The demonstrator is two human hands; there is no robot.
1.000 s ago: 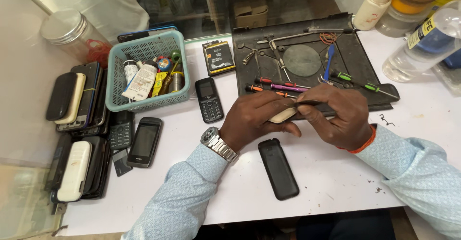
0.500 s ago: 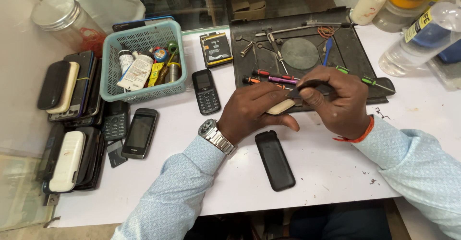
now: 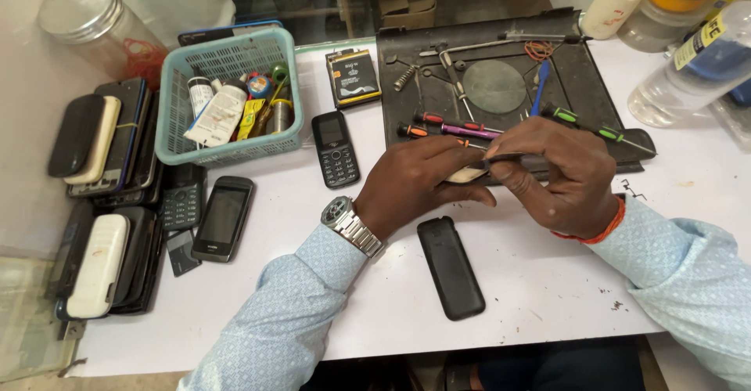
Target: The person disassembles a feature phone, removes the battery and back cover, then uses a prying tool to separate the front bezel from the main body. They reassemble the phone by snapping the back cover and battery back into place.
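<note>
Currently both hands meet at the front edge of the black repair mat (image 3: 579, 78). The left hand (image 3: 418, 183) has its grip clenched on a small cream-coloured part (image 3: 467, 175); the right hand (image 3: 559, 168) pinches a thin dark tool (image 3: 504, 156) whose tip touches that part. Compared with half a second earlier, both hands hold the same pose and place. A black back cover (image 3: 450, 267) lies on the worktop (image 3: 313, 281) just below the left grip; a keypad phone (image 3: 335, 148) lies to its left.
</note>
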